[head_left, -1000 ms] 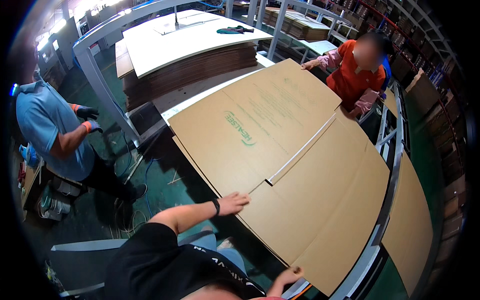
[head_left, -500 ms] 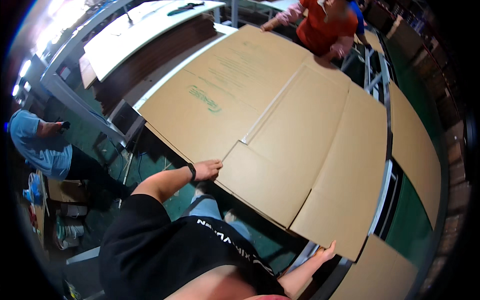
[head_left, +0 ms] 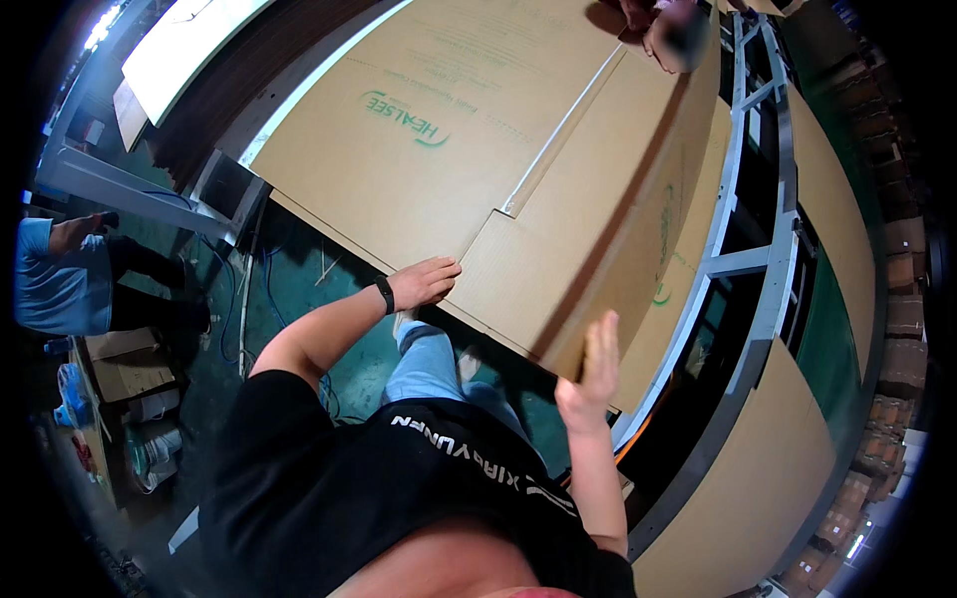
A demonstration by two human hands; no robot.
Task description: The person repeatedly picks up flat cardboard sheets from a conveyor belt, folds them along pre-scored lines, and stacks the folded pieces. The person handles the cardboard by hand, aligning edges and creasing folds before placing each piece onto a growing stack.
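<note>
A large brown cardboard sheet (head_left: 429, 194) with green print and a white strip lies across the table before me. My left hand (head_left: 424, 282) rests on its near edge, palm down, fingers stretched out beside a cut step in the board. The sheet's right-hand flap (head_left: 633, 264) stands folded up at a slant, casting a dark band along the crease. Against the near end of this flap my right hand (head_left: 590, 374) is held upright, fingers extended. Another printed cardboard sheet (head_left: 688, 289) shows beneath the raised flap. At the far end, a co-worker's hands (head_left: 658, 38) are by the same flap.
A grey metal frame (head_left: 743, 261) runs along the right, with a green surface (head_left: 832, 309) and more cardboard (head_left: 768, 468) beyond. White boards (head_left: 179, 55) stand at the upper left. A person in a blue shirt (head_left: 62, 284) stands left, near a cluttered bench (head_left: 130, 379).
The right flap, flat before, has swung up and leftward. My right hand has risen from the near right corner to the flap's side. The co-worker has bent lower over the far end.
</note>
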